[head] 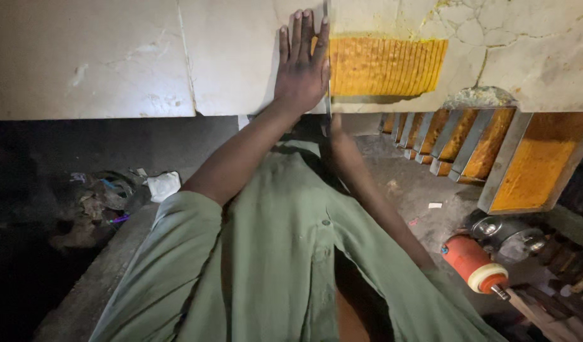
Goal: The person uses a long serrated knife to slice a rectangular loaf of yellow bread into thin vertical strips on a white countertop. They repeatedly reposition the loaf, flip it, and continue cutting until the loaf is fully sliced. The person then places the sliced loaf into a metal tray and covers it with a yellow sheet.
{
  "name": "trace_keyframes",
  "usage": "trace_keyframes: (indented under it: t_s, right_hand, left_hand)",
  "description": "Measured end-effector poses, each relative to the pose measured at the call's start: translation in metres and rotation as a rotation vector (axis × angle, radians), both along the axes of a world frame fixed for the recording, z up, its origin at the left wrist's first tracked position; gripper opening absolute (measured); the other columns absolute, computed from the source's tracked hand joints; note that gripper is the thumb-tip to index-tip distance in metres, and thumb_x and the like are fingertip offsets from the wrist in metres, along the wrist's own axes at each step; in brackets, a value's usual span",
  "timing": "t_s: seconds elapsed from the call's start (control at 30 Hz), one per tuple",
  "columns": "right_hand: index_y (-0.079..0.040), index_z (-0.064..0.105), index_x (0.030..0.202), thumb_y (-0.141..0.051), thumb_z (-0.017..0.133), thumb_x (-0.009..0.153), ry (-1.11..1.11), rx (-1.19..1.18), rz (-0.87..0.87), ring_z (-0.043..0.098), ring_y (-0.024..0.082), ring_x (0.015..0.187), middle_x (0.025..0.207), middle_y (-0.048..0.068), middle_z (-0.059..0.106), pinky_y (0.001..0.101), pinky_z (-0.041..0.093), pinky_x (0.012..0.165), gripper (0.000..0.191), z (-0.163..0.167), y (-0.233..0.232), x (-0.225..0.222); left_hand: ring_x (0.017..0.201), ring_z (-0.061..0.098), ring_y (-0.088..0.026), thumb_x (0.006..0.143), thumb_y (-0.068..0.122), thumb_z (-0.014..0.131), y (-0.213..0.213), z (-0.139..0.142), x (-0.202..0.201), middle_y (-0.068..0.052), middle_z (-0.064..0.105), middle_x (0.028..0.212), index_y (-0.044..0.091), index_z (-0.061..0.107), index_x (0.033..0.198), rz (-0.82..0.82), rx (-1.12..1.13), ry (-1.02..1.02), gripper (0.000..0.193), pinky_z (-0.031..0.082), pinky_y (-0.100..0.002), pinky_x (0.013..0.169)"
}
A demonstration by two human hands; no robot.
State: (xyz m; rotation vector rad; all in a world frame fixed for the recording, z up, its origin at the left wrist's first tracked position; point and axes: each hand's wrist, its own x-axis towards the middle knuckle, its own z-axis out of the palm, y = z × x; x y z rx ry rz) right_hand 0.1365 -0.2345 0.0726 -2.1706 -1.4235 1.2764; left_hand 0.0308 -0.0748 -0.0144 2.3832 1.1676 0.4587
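Note:
My left hand lies flat, palm down and fingers together, on a pale cracked stone slab near its front edge. A thin metal strip stands on edge along the thumb side of that hand and runs toward the slab's front edge. Right of the strip, a yellow patch with combed ridges covers part of the slab. My right hand reaches up to the slab's front edge at the strip's lower end. Its fingers are hidden there, so its grip cannot be made out.
Several metal frames with orange-yellow faces lean under the slab at right. An orange and white power tool lies on the floor at bottom right, beside round metal parts. Scraps and a white rag sit in the dark at left.

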Motion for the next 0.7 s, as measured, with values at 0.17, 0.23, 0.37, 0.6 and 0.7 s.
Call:
trace_keyframes:
  t_s: [0.17,0.23,0.37,0.6,0.7]
  right_hand:
    - [0.006,0.034,0.128,-0.005,0.071,0.076,-0.137,0.059,0.187,0.070,0.048,0.092,0.095,0.032,0.070,0.0532,0.057,0.079,0.065,-0.022,0.082,0.023]
    - [0.008,0.034,0.133,-0.005,0.064,0.085,-0.121,-0.060,0.091,0.072,0.047,0.091,0.096,0.033,0.069,0.0522,0.060,0.077,0.058,-0.006,0.103,0.018]
    - [0.011,0.020,0.152,-0.006,0.070,0.083,-0.181,0.030,0.143,0.070,0.048,0.089,0.108,0.035,0.064,0.0523,0.058,0.073,0.087,0.047,0.061,-0.007]
    - [0.009,0.026,0.143,-0.013,0.064,0.093,-0.097,-0.097,0.034,0.063,0.055,0.086,0.090,0.037,0.064,0.0613,0.051,0.071,0.066,0.022,-0.026,-0.015]
    - [0.007,0.022,0.146,-0.003,0.052,0.096,-0.115,-0.259,-0.023,0.067,0.054,0.077,0.084,0.033,0.064,0.0624,0.054,0.066,0.060,-0.026,0.012,-0.014]
  left_hand:
    - [0.162,0.007,-0.040,0.110,0.025,0.052,0.009,0.015,-0.010,-0.025,0.011,0.173,0.008,0.011,0.170,-0.057,-0.032,0.034,0.074,0.006,-0.057,0.133]
    - [0.162,0.009,-0.036,0.111,0.026,0.048,0.011,0.018,-0.012,-0.021,0.014,0.173,0.009,0.013,0.169,-0.057,-0.073,0.029,0.070,0.006,-0.055,0.131]
    - [0.161,0.011,-0.035,0.110,0.028,0.045,0.009,0.017,-0.013,-0.018,0.017,0.174,0.009,0.014,0.167,-0.034,-0.049,0.105,0.068,0.006,-0.054,0.131]
    - [0.162,0.010,-0.033,0.111,0.028,0.047,0.007,0.014,-0.011,-0.018,0.015,0.174,0.004,0.009,0.167,-0.052,-0.034,0.082,0.072,0.004,-0.056,0.132]
    - [0.162,0.009,-0.032,0.109,0.029,0.048,0.008,0.015,-0.013,-0.018,0.014,0.174,0.005,0.007,0.166,-0.064,-0.124,0.117,0.074,0.004,-0.055,0.132]
